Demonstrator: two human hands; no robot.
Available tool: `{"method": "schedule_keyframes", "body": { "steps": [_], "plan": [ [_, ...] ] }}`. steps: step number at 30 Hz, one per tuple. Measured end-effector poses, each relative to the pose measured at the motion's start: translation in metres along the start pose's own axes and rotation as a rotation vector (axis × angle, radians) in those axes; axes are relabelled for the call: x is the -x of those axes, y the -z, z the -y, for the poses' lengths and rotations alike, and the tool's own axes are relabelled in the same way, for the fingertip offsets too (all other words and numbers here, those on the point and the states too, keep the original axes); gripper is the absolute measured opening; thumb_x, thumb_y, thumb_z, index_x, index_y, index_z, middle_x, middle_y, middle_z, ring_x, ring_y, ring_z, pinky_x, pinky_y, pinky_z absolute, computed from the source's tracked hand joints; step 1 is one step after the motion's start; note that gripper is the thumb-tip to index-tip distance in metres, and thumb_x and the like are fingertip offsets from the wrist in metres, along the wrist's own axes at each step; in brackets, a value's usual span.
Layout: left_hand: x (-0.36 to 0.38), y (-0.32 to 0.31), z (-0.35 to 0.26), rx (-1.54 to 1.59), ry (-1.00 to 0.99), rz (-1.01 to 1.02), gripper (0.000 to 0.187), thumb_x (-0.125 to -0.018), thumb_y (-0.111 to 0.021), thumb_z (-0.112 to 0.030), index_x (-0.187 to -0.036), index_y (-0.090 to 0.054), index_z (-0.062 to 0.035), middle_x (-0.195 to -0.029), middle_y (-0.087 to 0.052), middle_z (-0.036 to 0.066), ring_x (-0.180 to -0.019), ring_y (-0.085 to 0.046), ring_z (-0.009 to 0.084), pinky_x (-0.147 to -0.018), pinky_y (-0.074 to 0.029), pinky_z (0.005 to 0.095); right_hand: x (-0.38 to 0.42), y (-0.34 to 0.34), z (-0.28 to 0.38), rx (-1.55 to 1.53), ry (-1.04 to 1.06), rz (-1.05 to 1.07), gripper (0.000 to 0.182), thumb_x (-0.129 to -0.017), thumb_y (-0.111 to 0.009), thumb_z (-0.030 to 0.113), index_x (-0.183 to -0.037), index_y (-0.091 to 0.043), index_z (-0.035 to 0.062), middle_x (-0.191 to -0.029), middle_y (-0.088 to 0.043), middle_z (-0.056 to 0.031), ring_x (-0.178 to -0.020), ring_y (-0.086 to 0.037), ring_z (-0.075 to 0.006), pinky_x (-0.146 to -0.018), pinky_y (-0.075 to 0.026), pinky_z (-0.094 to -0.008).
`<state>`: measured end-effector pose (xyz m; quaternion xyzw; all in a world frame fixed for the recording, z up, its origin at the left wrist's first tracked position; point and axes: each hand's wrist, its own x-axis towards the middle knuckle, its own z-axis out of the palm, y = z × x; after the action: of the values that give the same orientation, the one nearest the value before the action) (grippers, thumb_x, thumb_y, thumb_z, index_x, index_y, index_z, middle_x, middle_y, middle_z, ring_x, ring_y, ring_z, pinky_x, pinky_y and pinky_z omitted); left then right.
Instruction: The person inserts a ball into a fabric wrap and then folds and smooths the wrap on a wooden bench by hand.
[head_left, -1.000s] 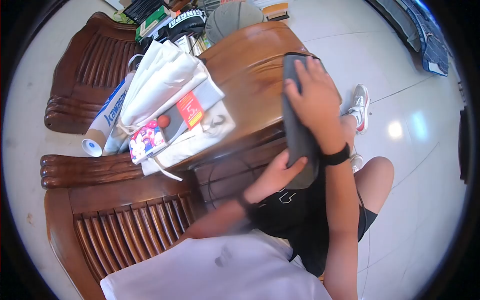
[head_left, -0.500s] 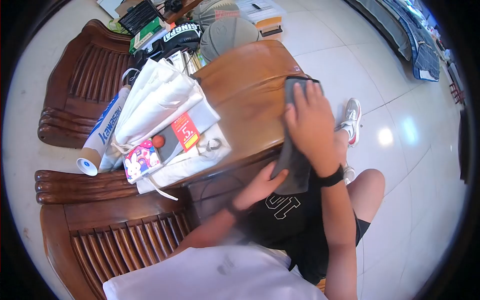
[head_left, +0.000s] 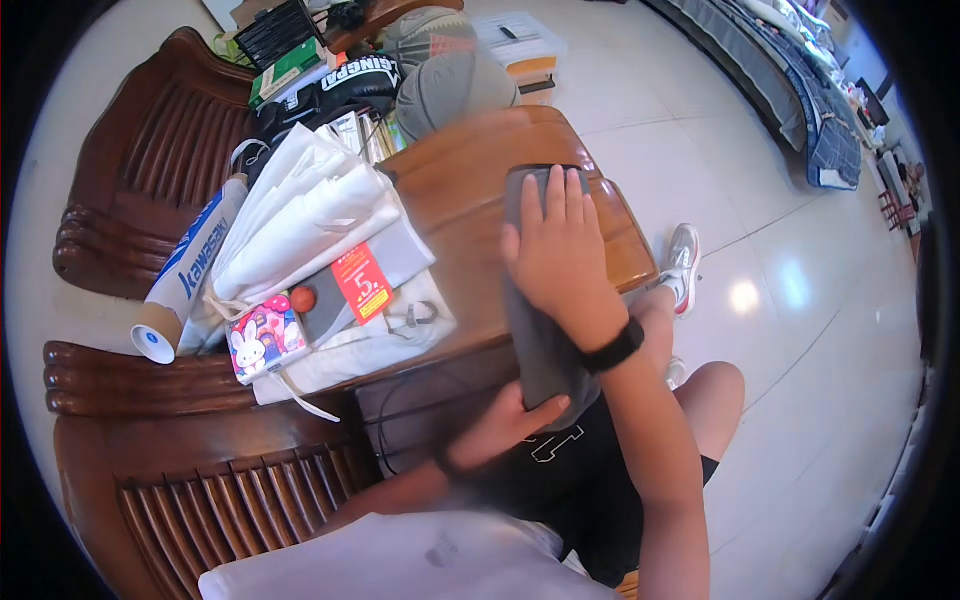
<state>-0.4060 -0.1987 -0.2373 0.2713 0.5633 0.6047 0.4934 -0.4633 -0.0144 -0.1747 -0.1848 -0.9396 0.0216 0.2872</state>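
Observation:
A long, dark grey folded cloth [head_left: 533, 335] lies over the near edge of the brown wooden table [head_left: 465, 200], its lower end hanging toward my lap. My right hand [head_left: 562, 262] rests flat on the upper part of the cloth, fingers stretched out and pointing away from me. Below the table edge, my left hand [head_left: 508, 422] grips the cloth's near end, thumb on top; its other fingers are partly hidden and slightly blurred.
White fabric [head_left: 310, 225], a red card [head_left: 362, 283], a small reddish ball [head_left: 302, 299] and a bunny-print box [head_left: 268, 338] lie on the table's left. A kawasaki tube [head_left: 190, 270] leans beside them. Grey balls [head_left: 455, 90] sit behind. A slatted wooden chair [head_left: 220, 500] stands at left.
The cloth and my right hand have shifted left across the table, away from its right end. My left hand still holds the near end. The view has turned a little.

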Motion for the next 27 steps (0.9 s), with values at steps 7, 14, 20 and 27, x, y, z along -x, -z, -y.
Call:
{"method": "schedule_keyframes", "body": {
  "steps": [7,14,20,27],
  "plan": [
    [-0.021,-0.004,-0.038,0.034,-0.001,-0.081,0.033,-0.096,-0.06,-0.022,-0.117,-0.058,0.0023,-0.104,-0.064,0.006,-0.098,-0.057,0.0128,-0.087,-0.047,0.0297,-0.016,-0.005,-0.016,0.036,-0.036,0.147,0.064,-0.092,-0.05,0.039,-0.139,-0.043,-0.0032,-0.144,-0.037,-0.033,-0.137,-0.034,-0.0438,-0.111,-0.029,-0.0502],
    [0.002,0.002,-0.02,-0.027,0.147,-0.027,0.038,-0.095,-0.061,-0.025,-0.121,-0.058,0.0023,-0.112,-0.065,0.009,-0.102,-0.058,0.0148,-0.09,-0.047,0.0317,0.006,0.031,-0.022,0.101,-0.015,0.333,0.069,-0.094,-0.045,0.045,-0.144,-0.036,-0.0019,-0.146,-0.032,-0.0341,-0.136,-0.036,-0.0442,-0.11,-0.033,-0.0497],
    [0.003,-0.012,-0.028,0.061,0.021,-0.015,0.038,-0.096,-0.059,-0.027,-0.121,-0.058,0.0026,-0.113,-0.064,0.008,-0.104,-0.057,0.0132,-0.092,-0.046,0.0312,-0.043,0.05,-0.022,0.186,-0.079,0.664,0.072,-0.096,-0.044,0.046,-0.143,-0.032,-0.0069,-0.139,-0.04,-0.0363,-0.128,-0.045,-0.0451,-0.106,-0.039,-0.0463],
    [-0.027,-0.012,-0.049,0.11,-0.032,-0.058,0.038,-0.099,-0.057,-0.029,-0.116,-0.059,0.0045,-0.103,-0.064,0.003,-0.095,-0.055,0.0077,-0.084,-0.047,0.0246,-0.11,0.024,-0.036,0.133,-0.322,0.999,0.078,-0.096,-0.042,0.051,-0.149,-0.024,-0.0021,-0.148,-0.035,-0.0264,-0.134,-0.041,-0.0394,-0.108,-0.037,-0.0462]
  ]
}}
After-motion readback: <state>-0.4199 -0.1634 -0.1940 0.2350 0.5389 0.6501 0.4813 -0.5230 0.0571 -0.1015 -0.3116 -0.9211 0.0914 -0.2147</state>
